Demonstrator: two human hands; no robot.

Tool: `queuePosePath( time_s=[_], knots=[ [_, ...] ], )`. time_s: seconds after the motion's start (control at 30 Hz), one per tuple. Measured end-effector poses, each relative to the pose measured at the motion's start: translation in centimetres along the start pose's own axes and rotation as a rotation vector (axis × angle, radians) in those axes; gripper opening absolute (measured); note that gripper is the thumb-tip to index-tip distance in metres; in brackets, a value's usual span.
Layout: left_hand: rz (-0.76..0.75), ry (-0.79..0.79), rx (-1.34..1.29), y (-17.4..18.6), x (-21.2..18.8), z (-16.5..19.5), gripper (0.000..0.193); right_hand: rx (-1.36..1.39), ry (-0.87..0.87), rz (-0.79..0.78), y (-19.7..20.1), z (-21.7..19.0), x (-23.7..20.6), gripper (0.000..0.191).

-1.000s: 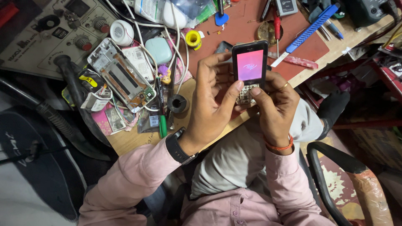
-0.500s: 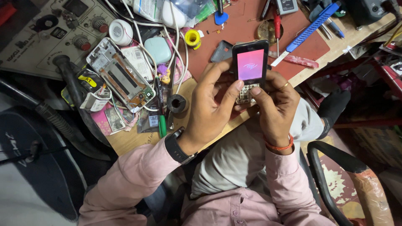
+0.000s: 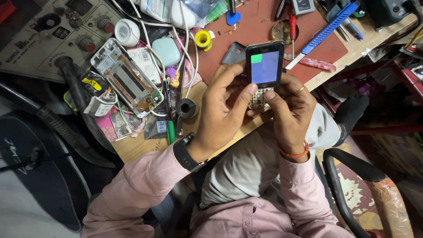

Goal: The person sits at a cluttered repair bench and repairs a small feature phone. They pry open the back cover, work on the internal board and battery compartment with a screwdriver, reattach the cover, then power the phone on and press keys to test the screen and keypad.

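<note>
Both hands hold a keypad phone (image 3: pixel 265 69) above the table (image 3: pixel 145 147) edge: left hand (image 3: pixel 224 105) and right hand (image 3: pixel 288 110) fingers clamp it, thumbs on the keys. Judged step: testing keys with the screen lit; pressing further calls for a steady grip.

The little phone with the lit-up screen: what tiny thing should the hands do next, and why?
Probably press another key. Both thumbs already rest on the keypad of the phone, which the left hand and right hand hold above the red mat, and its screen is lit blue with a green patch.
</note>
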State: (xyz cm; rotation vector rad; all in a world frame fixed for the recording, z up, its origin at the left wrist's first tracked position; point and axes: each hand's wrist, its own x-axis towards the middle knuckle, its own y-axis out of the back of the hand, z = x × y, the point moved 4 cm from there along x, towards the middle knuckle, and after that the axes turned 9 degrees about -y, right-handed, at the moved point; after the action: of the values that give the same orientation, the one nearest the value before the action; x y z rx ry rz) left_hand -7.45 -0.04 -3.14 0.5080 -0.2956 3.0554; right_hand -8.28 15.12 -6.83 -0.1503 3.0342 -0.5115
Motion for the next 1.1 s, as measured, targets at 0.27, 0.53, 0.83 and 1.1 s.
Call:
queuePosePath(
  time_s=[0.27,0.53,0.83,1.1],
  knots=[
    [-0.003,0.017,-0.03,0.01,0.03,-0.01,0.036,-0.002,-0.025,0.014,-0.16,-0.15,0.01,0.025],
    [-0.009,0.033,-0.043,-0.09,0.06,0.1,0.035,0.013,-0.026,0.04,0.07,0.14,0.08,0.028],
    [-0.006,0.036,-0.059,-0.15,0.05,0.09,0.035,-0.019,0.009,0.008,0.2,0.15,-0.03,0.023],
    [-0.01,0.022,-0.028,-0.1,0.02,0.07,0.034,-0.002,-0.001,0.015,0.07,0.09,-0.06,0.025]
  ],
)
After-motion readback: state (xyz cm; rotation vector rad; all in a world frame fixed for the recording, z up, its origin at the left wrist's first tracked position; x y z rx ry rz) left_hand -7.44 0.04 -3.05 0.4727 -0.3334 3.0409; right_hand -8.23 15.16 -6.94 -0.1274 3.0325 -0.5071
